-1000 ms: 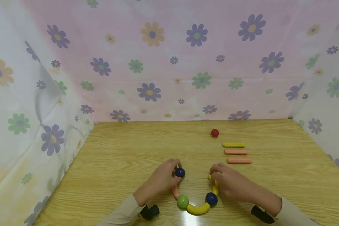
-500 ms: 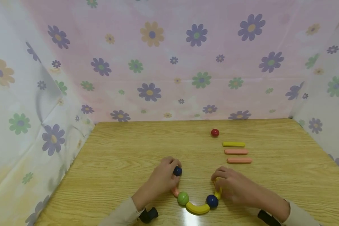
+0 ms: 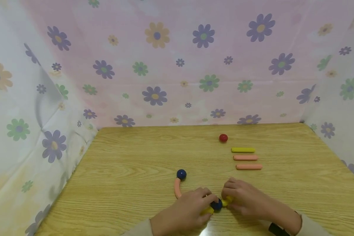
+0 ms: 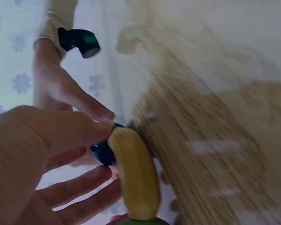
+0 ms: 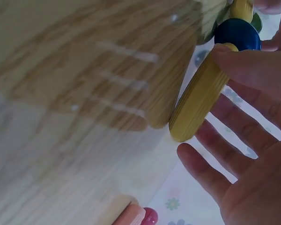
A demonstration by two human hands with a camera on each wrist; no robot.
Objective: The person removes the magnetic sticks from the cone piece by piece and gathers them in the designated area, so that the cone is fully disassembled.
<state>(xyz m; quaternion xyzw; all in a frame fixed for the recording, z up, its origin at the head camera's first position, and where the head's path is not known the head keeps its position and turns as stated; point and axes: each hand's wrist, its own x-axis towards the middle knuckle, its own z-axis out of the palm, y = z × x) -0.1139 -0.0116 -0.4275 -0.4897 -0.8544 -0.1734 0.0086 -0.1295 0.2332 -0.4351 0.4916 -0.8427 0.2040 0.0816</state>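
Note:
My left hand (image 3: pixel 188 206) grips a dark blue ball (image 4: pixel 103 152) between thumb and fingers. A curved yellow stick (image 4: pixel 138 173) joins that ball, and its far end meets a green ball (image 4: pixel 143 221), which the hand hides in the head view. On the ball's other side, my right hand (image 3: pixel 245 198) pinches a second yellow stick (image 5: pixel 196 101) near its ball end, thumb on top. Left of the hands, a curved salmon stick (image 3: pixel 177 187) touches another dark blue ball (image 3: pixel 181 174) on the table; its near end is covered by my left hand.
A red ball (image 3: pixel 223 138) lies farther back on the wooden table (image 3: pixel 129 164). Near it, to the right, lie a straight yellow stick (image 3: pixel 243 150) and two straight salmon sticks, the upper salmon stick (image 3: pixel 245 157) and lower salmon stick (image 3: pixel 249 167). Flowered cloth (image 3: pixel 165 72) encloses the table.
My left hand has let go of the far blue ball and moved right and nearer, onto the near blue ball. My right hand, still on the yellow stick, has shifted slightly.

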